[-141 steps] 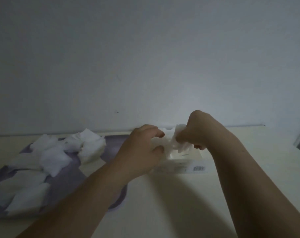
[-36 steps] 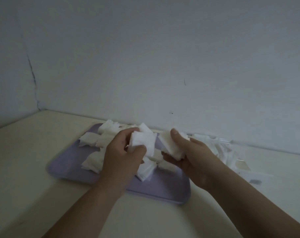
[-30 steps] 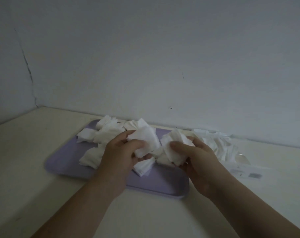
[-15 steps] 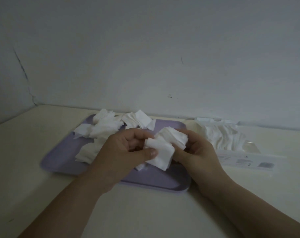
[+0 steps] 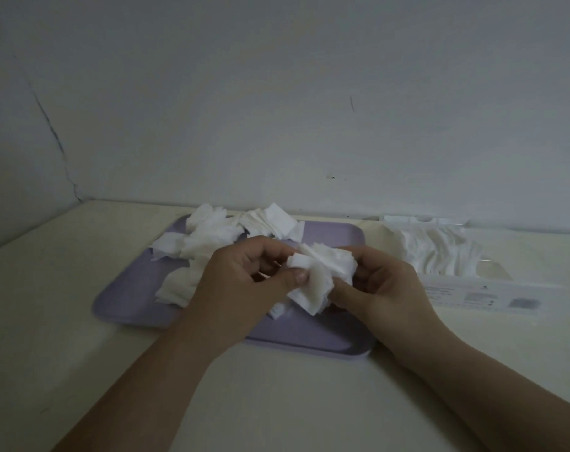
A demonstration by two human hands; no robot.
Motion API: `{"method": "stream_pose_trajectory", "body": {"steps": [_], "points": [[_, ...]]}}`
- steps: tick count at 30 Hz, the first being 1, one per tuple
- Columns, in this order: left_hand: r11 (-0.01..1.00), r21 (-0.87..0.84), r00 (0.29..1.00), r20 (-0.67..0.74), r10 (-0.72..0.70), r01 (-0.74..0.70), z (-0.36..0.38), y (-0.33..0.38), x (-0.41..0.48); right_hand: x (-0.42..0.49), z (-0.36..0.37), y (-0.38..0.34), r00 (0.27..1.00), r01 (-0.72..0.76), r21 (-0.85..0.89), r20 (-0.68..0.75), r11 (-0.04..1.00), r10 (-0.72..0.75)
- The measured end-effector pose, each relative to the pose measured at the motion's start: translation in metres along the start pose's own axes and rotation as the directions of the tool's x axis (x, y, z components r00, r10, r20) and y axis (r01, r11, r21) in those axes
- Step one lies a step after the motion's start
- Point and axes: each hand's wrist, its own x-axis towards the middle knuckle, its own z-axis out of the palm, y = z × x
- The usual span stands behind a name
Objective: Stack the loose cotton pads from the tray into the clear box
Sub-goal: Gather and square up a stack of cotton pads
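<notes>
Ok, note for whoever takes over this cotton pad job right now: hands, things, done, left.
Hands: left hand and right hand both pinch one small bundle of pads above the purple tray.
Done: the clear box lies right of the tray, with a row of pads already inside.
Left: box the bundle, then the loose pads heaped on the tray's far and left side.

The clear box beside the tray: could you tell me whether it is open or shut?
Open: no lid covers the clear box, and cotton pads stick up above its front wall.
</notes>
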Motion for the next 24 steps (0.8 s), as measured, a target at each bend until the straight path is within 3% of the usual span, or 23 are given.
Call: {"method": "stream_pose_trajectory", "body": {"steps": [5,8,16,18,20,24], "points": [[0.994,0.106,1.000,0.010,0.010,-0.011,0.001,-0.004,0.001,-0.002,-0.001,0.002,0.997,-0.007,0.018,0.073,1.000,0.006],[0.967,0.226,0.993,0.062,0.104,-0.116,0.003,-0.003,-0.001,-0.001,-0.002,0.002,0.997,-0.014,0.059,0.079,0.998,0.009],[0.855,0.384,0.911,-0.075,0.406,-0.350,0.008,-0.001,0.001,-0.001,-0.001,-0.003,0.997,-0.072,0.158,0.007,0.985,0.072],[0.906,0.309,0.936,-0.106,0.334,-0.288,0.008,0.000,-0.002,0.000,-0.001,-0.003,0.994,-0.085,0.182,-0.053,0.980,0.097],[0.977,0.128,0.966,-0.171,0.192,-0.172,0.003,-0.001,0.000,0.001,-0.001,-0.002,0.986,-0.091,0.207,-0.116,0.974,0.117],[0.995,-0.076,0.954,-0.298,0.035,-0.061,-0.006,-0.002,0.008,0.002,0.001,-0.002,0.984,-0.075,0.217,-0.142,0.973,0.108]]}}
